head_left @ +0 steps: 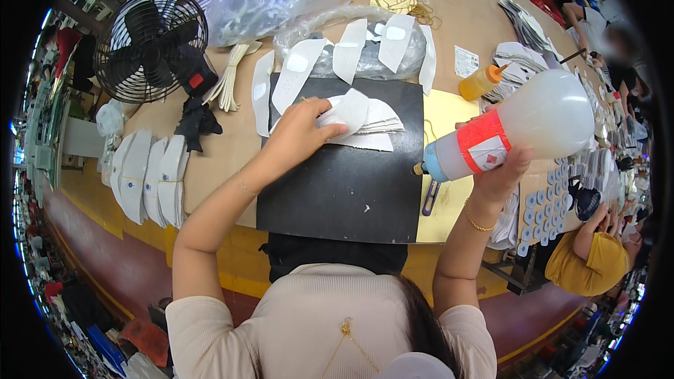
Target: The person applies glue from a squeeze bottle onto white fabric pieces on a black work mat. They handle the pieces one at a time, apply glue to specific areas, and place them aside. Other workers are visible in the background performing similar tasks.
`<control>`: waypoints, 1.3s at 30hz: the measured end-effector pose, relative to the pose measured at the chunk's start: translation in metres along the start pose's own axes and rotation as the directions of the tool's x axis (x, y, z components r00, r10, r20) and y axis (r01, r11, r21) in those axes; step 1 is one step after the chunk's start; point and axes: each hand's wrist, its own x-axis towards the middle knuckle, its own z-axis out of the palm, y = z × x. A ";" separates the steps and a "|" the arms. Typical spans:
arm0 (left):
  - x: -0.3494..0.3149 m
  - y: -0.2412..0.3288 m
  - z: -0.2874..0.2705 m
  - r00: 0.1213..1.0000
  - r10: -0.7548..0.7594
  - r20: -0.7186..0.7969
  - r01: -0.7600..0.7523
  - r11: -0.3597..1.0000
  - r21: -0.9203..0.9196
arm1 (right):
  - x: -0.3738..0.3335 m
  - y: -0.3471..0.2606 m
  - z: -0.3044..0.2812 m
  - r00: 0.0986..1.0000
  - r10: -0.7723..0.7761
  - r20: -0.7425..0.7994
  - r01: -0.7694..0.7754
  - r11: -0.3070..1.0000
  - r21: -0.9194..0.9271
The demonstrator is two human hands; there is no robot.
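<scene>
My left hand (pixel 303 130) is closed on white shoe-upper-like fabric pieces (pixel 375 118) in an overlapping stack on the black mat (pixel 337 186). Thumb and fingers pinch the near end of the top piece. Raised over the mat's right side, my right hand (pixel 509 172) grips a large translucent squeeze bottle (pixel 554 116). A red band circles the bottle, and its blue neck and small tip point down to the left. Along the far edge of the mat lie several white cut pieces (pixel 298 74), some with a smooth pale patch on them.
A black fan (pixel 149 45) stands at the far left, near stacked white pieces (pixel 144 179). Clear plastic bags (pixel 260 0) lie at the back. An orange-tipped yellow bottle (pixel 481 83), a purple cutter (pixel 431 198) and round blue-grey parts (pixel 540 214) are at right. Co-workers sit beyond.
</scene>
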 end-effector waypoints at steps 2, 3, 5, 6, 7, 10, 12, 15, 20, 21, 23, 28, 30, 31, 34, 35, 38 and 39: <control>-0.009 0.022 -0.008 0.992 -0.088 0.092 0.103 0.978 -0.182 | 0.001 -0.006 0.014 1.000 -0.008 -0.009 0.009 0.999 0.038; -0.012 0.024 -0.004 0.994 -0.024 0.107 0.063 0.924 -0.376 | 0.002 -0.011 0.022 1.000 -0.011 -0.012 0.012 0.998 0.057; -0.018 0.030 0.001 0.990 0.102 0.098 -0.001 0.699 -0.715 | 0.009 -0.021 0.035 0.999 -0.036 -0.030 0.038 0.996 0.075; -0.022 0.038 -0.007 0.962 0.061 0.267 0.172 0.626 -0.761 | 0.013 -0.024 0.037 0.998 -0.047 -0.042 0.050 0.995 0.081; -0.025 0.046 -0.012 0.947 0.069 0.313 0.216 0.582 -0.784 | 0.017 -0.025 0.038 0.993 -0.120 -0.016 0.119 0.990 -0.071; -0.028 0.055 -0.015 0.894 0.109 0.434 0.329 0.499 -0.802 | 0.026 -0.024 0.039 0.952 -0.283 0.113 0.304 0.853 -0.425; -0.028 0.055 -0.015 0.874 0.129 0.469 0.346 0.514 -0.785 | 0.029 -0.026 0.043 0.919 -0.346 0.189 0.394 0.786 -0.477; -0.028 0.054 -0.015 0.849 0.143 0.509 0.367 0.534 -0.762 | 0.028 -0.029 0.048 0.918 -0.342 0.201 0.392 0.862 -0.321; -0.030 0.056 -0.019 0.854 0.141 0.501 0.393 0.457 -0.798 | 0.028 -0.034 0.046 0.930 -0.297 0.215 0.333 0.929 -0.158; -0.029 0.054 -0.018 0.845 0.146 0.514 0.402 0.459 -0.792 | 0.028 -0.034 0.048 0.932 -0.301 0.202 0.334 0.930 -0.156; -0.028 0.054 -0.017 0.826 0.168 0.538 0.413 0.471 -0.780 | 0.026 -0.034 0.050 0.925 -0.329 0.191 0.373 0.886 -0.276; -0.030 0.056 -0.018 0.821 0.188 0.539 0.412 0.458 -0.788 | 0.026 -0.037 0.041 0.914 -0.260 0.311 0.385 0.797 -0.466; -0.030 0.055 -0.018 0.809 0.207 0.550 0.417 0.458 -0.785 | 0.025 -0.032 0.044 0.922 -0.273 0.273 0.368 0.836 -0.407; -0.029 0.055 -0.017 0.800 0.218 0.559 0.422 0.457 -0.783 | 0.025 -0.031 0.046 0.923 -0.278 0.265 0.368 0.840 -0.398; -0.029 0.058 -0.019 0.783 0.234 0.576 0.425 0.475 -0.770 | 0.026 -0.038 0.053 0.916 -0.268 0.300 0.367 0.861 -0.352; -0.029 0.057 -0.018 0.782 0.225 0.582 0.433 0.476 -0.765 | 0.027 -0.041 0.056 0.912 -0.266 0.311 0.359 0.885 -0.296; -0.027 0.055 -0.016 0.774 0.208 0.598 0.453 0.477 -0.753 | 0.028 -0.046 0.067 0.912 -0.308 0.270 0.338 0.938 -0.071; -0.026 0.056 -0.017 0.773 0.206 0.601 0.456 0.478 -0.751 | 0.028 -0.046 0.068 0.914 -0.312 0.261 0.334 0.941 -0.046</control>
